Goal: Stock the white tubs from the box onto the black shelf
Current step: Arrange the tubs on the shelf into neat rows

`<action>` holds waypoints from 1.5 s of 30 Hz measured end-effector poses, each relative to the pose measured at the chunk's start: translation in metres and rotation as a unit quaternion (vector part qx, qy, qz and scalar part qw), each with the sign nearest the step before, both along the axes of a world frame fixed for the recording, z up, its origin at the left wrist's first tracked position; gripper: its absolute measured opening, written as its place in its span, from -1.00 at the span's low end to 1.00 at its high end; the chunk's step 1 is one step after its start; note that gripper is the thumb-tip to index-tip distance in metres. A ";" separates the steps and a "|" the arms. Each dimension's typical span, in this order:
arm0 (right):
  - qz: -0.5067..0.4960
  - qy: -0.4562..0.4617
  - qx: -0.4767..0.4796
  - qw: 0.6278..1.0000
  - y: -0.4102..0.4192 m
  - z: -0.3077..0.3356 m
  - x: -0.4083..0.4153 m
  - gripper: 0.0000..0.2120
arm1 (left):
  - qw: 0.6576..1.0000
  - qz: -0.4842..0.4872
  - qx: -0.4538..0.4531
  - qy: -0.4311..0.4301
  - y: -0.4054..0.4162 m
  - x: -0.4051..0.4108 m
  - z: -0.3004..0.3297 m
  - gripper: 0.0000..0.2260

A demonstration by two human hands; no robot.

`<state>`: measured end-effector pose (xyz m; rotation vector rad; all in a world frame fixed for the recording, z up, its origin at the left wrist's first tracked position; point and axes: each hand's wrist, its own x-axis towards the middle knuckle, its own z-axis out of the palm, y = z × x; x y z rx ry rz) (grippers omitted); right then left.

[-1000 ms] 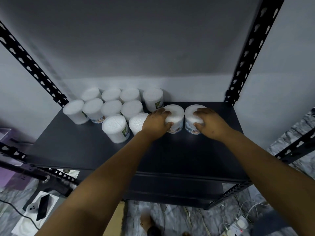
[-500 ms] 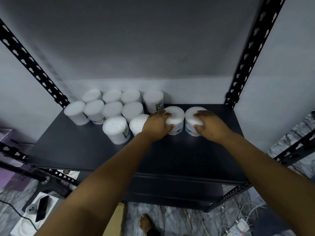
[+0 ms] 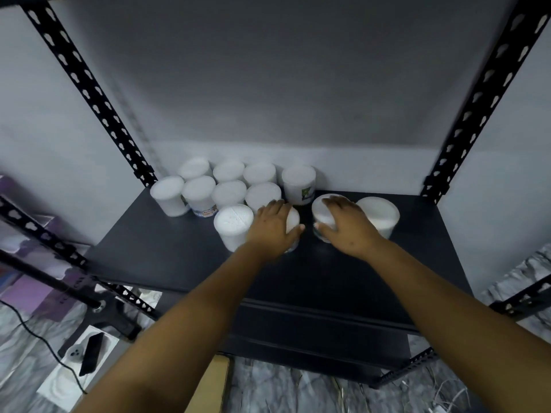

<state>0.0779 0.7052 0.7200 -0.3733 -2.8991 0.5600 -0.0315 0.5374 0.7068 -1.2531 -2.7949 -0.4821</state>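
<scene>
At the centre of the frame, a black shelf (image 3: 185, 257) carries a cluster of white tubs (image 3: 229, 193) packed against the grey wall (image 3: 268, 84), filling the shelf's left rear part in touching rows. The left hand (image 3: 272, 231) lies over a tub (image 3: 293, 219) at the front of the cluster, fingers curled round its top and thumb at its right side, so most of that tub is hidden. Just left of it and touching the hand stands a front tub (image 3: 232, 226) with a scored lid. The right hand (image 3: 347, 223) grips a second tub (image 3: 322, 210) from above, fingers bent over the lid and thumb on the near side wall; a narrow gap of bare shelf separates this tub from the one under the left hand. A far-right tub (image 3: 380, 214) stands just beside the right hand, partly behind it. A taller tub (image 3: 299, 184) with a green label mark stands at the wall behind both hands. Perforated black uprights (image 3: 89, 96) frame the shelf at upper left and upper right. At lower left, on marbled floor (image 3: 298, 389), lie a white tray (image 3: 64, 383) bearing a dark phone (image 3: 91, 353), and a black cable (image 3: 38, 338); a brown cardboard edge (image 3: 208, 386), possibly the box, shows at bottom centre. The picture is slightly motion-blurred.
</scene>
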 end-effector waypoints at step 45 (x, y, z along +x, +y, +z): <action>-0.023 -0.012 -0.035 0.999 -0.086 -0.028 -0.056 -0.29 | 0.996 0.051 0.018 -0.066 -0.105 -0.052 -0.003 -0.31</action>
